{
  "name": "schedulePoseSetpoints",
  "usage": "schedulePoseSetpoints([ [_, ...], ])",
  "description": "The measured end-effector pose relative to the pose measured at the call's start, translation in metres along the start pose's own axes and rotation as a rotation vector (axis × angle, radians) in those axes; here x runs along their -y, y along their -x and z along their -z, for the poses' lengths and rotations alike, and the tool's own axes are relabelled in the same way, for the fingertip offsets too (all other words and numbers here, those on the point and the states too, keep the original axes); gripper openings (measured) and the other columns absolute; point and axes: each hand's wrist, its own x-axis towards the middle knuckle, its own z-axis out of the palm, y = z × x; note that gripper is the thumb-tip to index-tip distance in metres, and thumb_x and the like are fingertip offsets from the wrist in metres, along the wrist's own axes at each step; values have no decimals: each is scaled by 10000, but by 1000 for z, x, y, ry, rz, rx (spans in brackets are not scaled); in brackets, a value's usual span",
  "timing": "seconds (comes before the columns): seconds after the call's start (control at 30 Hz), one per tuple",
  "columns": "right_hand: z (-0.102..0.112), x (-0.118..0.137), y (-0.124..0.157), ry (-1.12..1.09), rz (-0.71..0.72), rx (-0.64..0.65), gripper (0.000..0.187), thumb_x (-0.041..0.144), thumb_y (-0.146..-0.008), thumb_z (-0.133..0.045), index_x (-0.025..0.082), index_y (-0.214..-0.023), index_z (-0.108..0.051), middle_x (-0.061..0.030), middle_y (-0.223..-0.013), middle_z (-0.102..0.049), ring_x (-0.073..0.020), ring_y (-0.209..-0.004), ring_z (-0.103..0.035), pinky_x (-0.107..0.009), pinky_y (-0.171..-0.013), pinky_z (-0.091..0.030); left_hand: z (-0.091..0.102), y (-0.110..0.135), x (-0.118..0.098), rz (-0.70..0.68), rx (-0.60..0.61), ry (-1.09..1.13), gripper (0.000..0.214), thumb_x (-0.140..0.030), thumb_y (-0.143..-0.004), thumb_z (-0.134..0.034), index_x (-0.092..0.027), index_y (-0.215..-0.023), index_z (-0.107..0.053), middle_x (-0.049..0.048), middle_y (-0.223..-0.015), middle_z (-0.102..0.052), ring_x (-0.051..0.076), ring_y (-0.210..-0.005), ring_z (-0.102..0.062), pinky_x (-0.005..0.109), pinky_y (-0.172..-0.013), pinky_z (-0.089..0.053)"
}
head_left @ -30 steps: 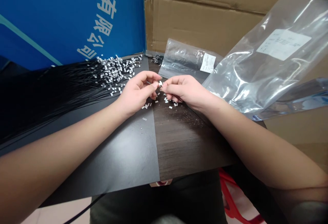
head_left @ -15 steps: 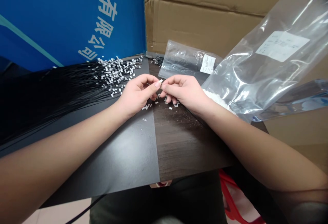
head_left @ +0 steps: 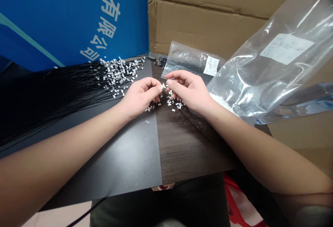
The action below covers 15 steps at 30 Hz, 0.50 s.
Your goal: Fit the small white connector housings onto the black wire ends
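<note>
My left hand [head_left: 147, 93] is closed in a pinch at the middle of the table. Between its thumb and forefinger is the end of a thin black wire [head_left: 191, 122], with a small white plastic piece [head_left: 164, 86] at that end. The wire slants down to the right, under my right hand. My right hand [head_left: 184, 86] hovers just beside it, thumb and forefinger parted, nothing visible between them. Loose white plastic pieces [head_left: 179, 105] lie on the table under both hands.
A large bundle of black wires with white ends [head_left: 117, 72] spreads over the left side. A small clear bag [head_left: 186, 59] with a label lies behind my hands. At right, a big clear bag [head_left: 249, 78] holds white pieces. A blue panel [head_left: 65, 19] and cardboard [head_left: 208, 22] stand behind.
My right hand's fingertips have parted and drawn slightly away from my left hand's. More of the black wire now shows. My left hand has hardly moved and keeps its pinch.
</note>
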Motion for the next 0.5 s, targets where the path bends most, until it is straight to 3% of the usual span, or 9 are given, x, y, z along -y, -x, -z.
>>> schedulePoseSetpoints([
  [0.1, 5, -3, -1, 162, 209, 67, 250, 379, -1019, -747, 233, -1212, -806, -36, -995, -806, -190, -870, -729, -360, -830, -603, 1, 0, 0, -4, 31, 19, 221, -353, -907, -805, -177, -842, -688, -2, -699, -665, 124, -644, -607, 251, -650, -488],
  [0.2, 6, -4, 0, 261, 348, 109, 219, 362, -1049, -713, 226, -1159, -846, -59, -1117, -831, -219, -1021, -757, -390, -971, -584, 3, 0, 2, -12, 48, 34, 255, -390, -906, -830, -174, -857, -703, 4, -695, -667, 127, -646, -608, 253, -643, -480],
  [0.5, 1, -5, 2, 217, 301, -8, 153, 351, -1003, -769, 217, -1031, -838, -44, -1021, -828, -205, -919, -736, -367, -869, -587, 3, -3, 6, -37, 78, 160, 375, -493, -888, -892, -167, -918, -710, 4, -735, -692, 124, -651, -645, 254, -641, -522],
])
